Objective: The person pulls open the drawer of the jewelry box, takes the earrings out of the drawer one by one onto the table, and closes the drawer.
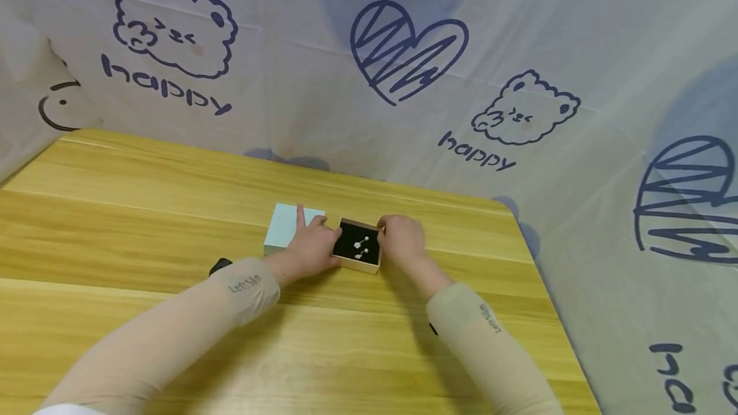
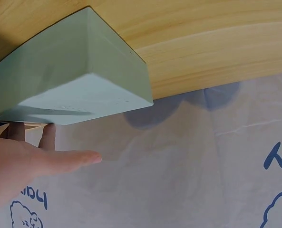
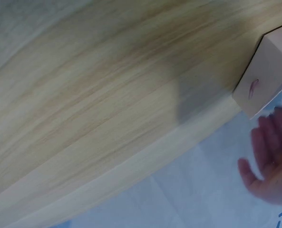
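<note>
A small open jewelry box (image 1: 361,266) with pale walls and a black insert sits on the table. Two earrings (image 1: 361,247) with white, pearl-like ends lie on the insert. My left hand (image 1: 308,250) grips the box's left side, thumb near the front corner and index finger at the rim. Its other fingers stretch over a light blue box lid (image 1: 281,226), seen large in the left wrist view (image 2: 79,97). At the far right corner, my right hand (image 1: 403,241) pinches the rim with thumb and index finger. Its other fingers curl loosely in the right wrist view.
The wooden table (image 1: 173,216) runs back to a pale cloth (image 1: 300,75) printed with bears and hearts. A small black object (image 1: 220,266) shows beside the left sleeve. The table's right edge lies beyond the right arm.
</note>
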`<state>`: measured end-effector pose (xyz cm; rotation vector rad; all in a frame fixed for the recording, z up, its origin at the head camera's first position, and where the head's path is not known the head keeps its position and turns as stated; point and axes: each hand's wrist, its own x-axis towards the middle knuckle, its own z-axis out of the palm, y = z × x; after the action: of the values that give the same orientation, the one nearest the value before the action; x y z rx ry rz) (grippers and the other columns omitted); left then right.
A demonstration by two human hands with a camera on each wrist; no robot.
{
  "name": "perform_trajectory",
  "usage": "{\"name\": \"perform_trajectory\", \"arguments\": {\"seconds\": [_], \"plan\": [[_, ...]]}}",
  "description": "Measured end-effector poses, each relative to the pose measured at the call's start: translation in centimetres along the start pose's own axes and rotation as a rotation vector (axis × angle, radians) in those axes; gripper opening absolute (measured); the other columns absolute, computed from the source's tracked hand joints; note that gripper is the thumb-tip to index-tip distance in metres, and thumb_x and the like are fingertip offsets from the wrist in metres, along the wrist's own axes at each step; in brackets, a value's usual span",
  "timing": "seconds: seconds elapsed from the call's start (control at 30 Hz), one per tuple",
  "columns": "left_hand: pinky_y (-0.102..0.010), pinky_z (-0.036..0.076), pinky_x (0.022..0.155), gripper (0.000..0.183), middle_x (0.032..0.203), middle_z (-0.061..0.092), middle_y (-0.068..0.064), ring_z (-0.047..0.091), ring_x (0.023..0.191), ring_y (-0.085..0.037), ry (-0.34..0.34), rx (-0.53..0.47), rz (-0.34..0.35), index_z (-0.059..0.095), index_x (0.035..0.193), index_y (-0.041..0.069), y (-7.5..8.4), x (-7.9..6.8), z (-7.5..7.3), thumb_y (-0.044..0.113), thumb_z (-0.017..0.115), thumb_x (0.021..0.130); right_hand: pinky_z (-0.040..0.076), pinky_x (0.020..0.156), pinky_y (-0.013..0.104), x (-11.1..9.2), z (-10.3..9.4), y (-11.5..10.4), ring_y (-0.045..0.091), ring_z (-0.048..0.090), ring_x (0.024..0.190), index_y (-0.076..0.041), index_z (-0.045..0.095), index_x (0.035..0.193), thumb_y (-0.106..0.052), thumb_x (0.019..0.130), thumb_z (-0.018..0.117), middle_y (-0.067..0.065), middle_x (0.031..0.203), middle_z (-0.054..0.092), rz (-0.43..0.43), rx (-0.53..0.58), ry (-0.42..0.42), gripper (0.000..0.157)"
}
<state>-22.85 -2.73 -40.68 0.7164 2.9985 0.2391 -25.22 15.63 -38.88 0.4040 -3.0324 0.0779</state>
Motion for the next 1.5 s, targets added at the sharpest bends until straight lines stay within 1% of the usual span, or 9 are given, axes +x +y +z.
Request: {"name": "perform_trajectory", "arguments": {"seconds": [0.13,0.2,0.27,0.33,0.47,0.7,0.83,1.07,1.5], "plan": [[-0.071,0.003,0.107,0.058,0.121,0.065,-0.006,0.038,0.133,-0.034,0.004,0.01,0.005,0.058,0.128,0.008,0.0,0.0,0.0,0.042,0.068,0.082,0.049,0.083,0.044,0.1,0.3,-0.3,0.027,0.065,0.091,-0.01,0.073,0.096,-0.013,0.085,0.063,0.006,0.094,0.072,-0.138,-0.015,-0.013,0.015],[-0.071,0.004,0.107,0.057,0.12,0.066,-0.006,0.039,0.132,-0.033,0.007,0.016,0.006,0.058,0.128,0.009,0.0,0.0,0.0,0.042,0.068,0.082,0.048,0.084,0.045,0.1,0.5,-0.6,0.028,0.063,0.092,-0.011,0.073,0.096,-0.013,0.085,0.064,0.006,0.095,0.072,-0.183,-0.044,-0.024,0.015],[-0.071,0.005,0.107,0.056,0.117,0.067,-0.005,0.039,0.132,-0.033,0.009,0.019,0.007,0.059,0.127,0.01,0.1,0.1,0.0,0.043,0.068,0.082,0.047,0.084,0.045,0.2,0.7,-0.8,0.027,0.062,0.092,-0.012,0.073,0.099,-0.014,0.086,0.064,0.005,0.098,0.072,-0.202,-0.078,-0.039,0.016],[-0.07,0.005,0.108,0.056,0.114,0.068,-0.004,0.04,0.132,-0.032,0.007,0.02,0.006,0.059,0.127,0.01,0.1,0.1,0.0,0.043,0.068,0.082,0.046,0.085,0.044,0.2,0.9,-1.0,0.026,0.062,0.094,-0.013,0.072,0.103,-0.014,0.086,0.064,0.004,0.101,0.072,-0.208,-0.105,-0.056,0.019],[-0.069,0.005,0.108,0.056,0.111,0.07,-0.004,0.042,0.131,-0.03,-0.004,0.009,0.004,0.06,0.126,0.01,0.1,0.1,-0.1,0.042,0.069,0.082,0.044,0.087,0.041,0.3,1.2,-1.3,0.024,0.062,0.095,-0.015,0.072,0.106,-0.015,0.087,0.063,0.002,0.103,0.072,-0.207,-0.145,-0.08,0.02],[-0.069,0.005,0.109,0.056,0.111,0.07,-0.005,0.044,0.129,-0.029,-0.014,-0.009,-0.001,0.06,0.126,0.009,0.0,0.2,-0.1,0.042,0.069,0.082,0.044,0.088,0.041,0.4,1.4,-1.6,0.022,0.062,0.094,-0.015,0.073,0.103,-0.015,0.088,0.062,0.002,0.102,0.072,-0.204,-0.155,-0.068,0.018],[-0.069,0.004,0.109,0.056,0.112,0.069,-0.005,0.044,0.129,-0.029,-0.018,-0.017,-0.005,0.059,0.127,0.009,0.0,0.3,-0.1,0.041,0.07,0.081,0.045,0.086,0.04,0.5,1.5,-1.6,0.021,0.062,0.091,-0.016,0.073,0.1,-0.015,0.089,0.061,0.001,0.099,0.072,-0.211,-0.174,-0.051,0.016],[-0.069,0.005,0.109,0.056,0.113,0.069,-0.005,0.044,0.129,-0.029,-0.022,-0.023,-0.007,0.059,0.127,0.009,0.0,0.3,0.0,0.04,0.07,0.082,0.044,0.083,0.038,0.6,1.5,-1.8,0.019,0.061,0.085,-0.017,0.074,0.089,-0.015,0.088,0.062,-0.001,0.089,0.073,-0.214,-0.209,-0.04,0.012],[-0.069,0.006,0.109,0.056,0.111,0.069,-0.005,0.045,0.129,-0.028,-0.023,-0.015,0.0,0.059,0.127,0.009,-0.1,0.2,0.0,0.041,0.069,0.082,0.045,0.084,0.037,0.6,1.4,-1.9,0.019,0.059,0.089,-0.016,0.074,0.094,-0.014,0.089,0.062,-0.001,0.093,0.073,-0.193,-0.17,-0.048,0.014]]}}
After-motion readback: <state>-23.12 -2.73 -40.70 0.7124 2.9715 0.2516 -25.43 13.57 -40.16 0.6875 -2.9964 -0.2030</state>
